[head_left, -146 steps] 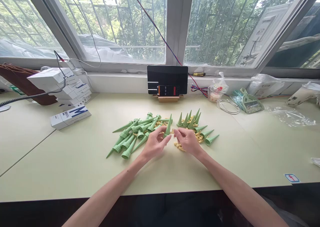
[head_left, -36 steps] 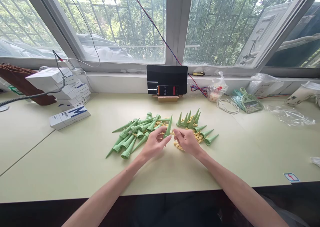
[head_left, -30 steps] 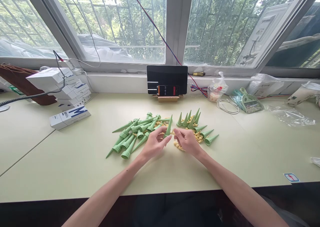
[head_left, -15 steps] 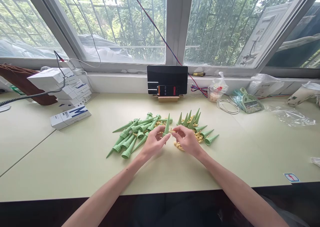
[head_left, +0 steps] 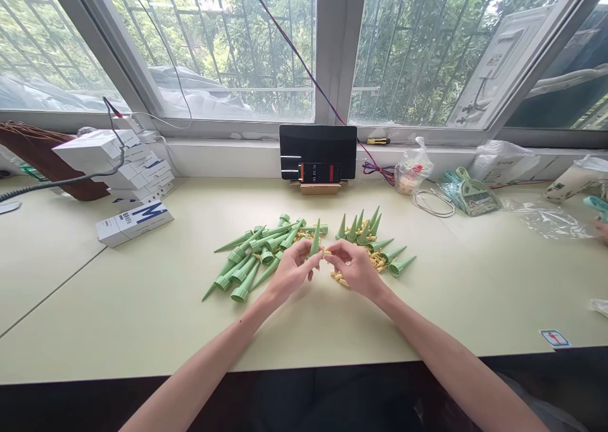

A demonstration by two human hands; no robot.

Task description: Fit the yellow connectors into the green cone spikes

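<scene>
My left hand (head_left: 291, 273) is closed round the base of a green cone spike (head_left: 315, 239), held tip up above the table. My right hand (head_left: 356, 268) pinches a small yellow piece (head_left: 325, 252) right against the spike's base. To the left lies a pile of long green spikes (head_left: 247, 254). Behind my right hand several short green cones (head_left: 360, 228) stand upright, others lie on their sides (head_left: 397, 262), and small yellow pieces (head_left: 379, 262) are scattered among them.
The pale green table (head_left: 142, 305) runs under a window. A dark tablet with a phone (head_left: 318, 171) stands at the back. White boxes (head_left: 114, 159) are stacked at left. Plastic bags (head_left: 414, 168) and a cable coil (head_left: 433, 204) lie at right. Another person's hand (head_left: 599, 228) shows at the right edge.
Both hands have lifted slightly and come together; the spike has turned more upright and the yellow piece now meets its base. Another person's hand has appeared at the right edge.
</scene>
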